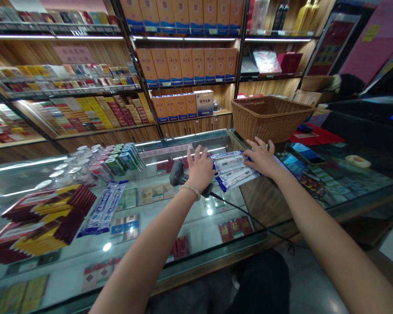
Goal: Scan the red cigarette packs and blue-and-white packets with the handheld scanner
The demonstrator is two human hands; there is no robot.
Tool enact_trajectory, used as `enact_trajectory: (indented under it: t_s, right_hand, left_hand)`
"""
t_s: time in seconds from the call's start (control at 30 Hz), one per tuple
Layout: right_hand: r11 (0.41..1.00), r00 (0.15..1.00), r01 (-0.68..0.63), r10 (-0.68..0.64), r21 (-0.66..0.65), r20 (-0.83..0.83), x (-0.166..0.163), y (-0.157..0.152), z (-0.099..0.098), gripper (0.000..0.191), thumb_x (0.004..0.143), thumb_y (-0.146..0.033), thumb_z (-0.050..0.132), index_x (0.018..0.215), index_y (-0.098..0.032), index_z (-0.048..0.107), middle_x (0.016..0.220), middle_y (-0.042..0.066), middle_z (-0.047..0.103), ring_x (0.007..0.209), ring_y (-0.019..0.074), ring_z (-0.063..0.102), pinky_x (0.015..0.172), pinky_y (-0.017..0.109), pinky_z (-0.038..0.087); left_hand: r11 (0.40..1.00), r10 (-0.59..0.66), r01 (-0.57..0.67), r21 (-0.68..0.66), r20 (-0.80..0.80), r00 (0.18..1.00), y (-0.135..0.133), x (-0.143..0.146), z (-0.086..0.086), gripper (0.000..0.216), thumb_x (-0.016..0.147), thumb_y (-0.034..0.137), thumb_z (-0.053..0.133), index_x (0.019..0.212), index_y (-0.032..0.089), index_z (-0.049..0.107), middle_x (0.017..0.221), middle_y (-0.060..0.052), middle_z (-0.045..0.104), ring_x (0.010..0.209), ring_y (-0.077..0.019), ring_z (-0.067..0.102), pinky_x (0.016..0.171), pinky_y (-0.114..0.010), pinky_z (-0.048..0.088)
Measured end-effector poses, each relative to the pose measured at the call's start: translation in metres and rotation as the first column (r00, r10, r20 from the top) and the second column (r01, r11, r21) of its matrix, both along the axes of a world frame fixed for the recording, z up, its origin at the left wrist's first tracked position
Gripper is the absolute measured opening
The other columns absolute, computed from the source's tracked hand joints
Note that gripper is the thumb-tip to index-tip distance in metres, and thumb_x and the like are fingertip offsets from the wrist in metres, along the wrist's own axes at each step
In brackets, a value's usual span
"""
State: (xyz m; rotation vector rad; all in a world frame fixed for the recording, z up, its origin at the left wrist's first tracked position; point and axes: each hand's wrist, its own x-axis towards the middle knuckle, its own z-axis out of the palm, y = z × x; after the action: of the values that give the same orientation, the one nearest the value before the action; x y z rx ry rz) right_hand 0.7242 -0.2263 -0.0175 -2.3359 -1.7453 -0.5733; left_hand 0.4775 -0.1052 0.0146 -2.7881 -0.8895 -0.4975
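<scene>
Several long blue-and-white wrapped snack packets lie side by side on the glass counter between my two hands. My left hand rests at their left end with its fingers spread. Under and beside that hand is a black barcode scanner, its cable running off to the right. At the packets' right end, my right hand has its fingers apart, and its thumb side touches the wrappers. More blue-and-white packets lie farther left on the glass.
Stacked red-and-yellow packets and rows of small bottles and packs stand on the left of the counter. A wicker basket sits behind my right hand, near a phone. Stocked shelves line the wall.
</scene>
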Motion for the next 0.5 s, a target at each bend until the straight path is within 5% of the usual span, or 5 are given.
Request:
enact_trajectory:
  t_s: [0.5]
  right_hand:
    - [0.999,0.999,-0.033,0.032,0.031,0.015,-0.011,-0.001,0.026,0.02,0.097,-0.03,0.062,0.103,-0.028,0.081,0.162,0.008,0.05,0.155,0.0394,0.029,0.117,0.077,0.018]
  left_hand:
    - [1.0,-0.019,0.019,-0.002,0.033,0.999,0.004,-0.015,0.016,0.023,0.093,0.029,0.062,0.101,0.025,0.084,0.156,-0.008,0.057,0.156,-0.0415,0.031,0.125,-0.076,0.015]
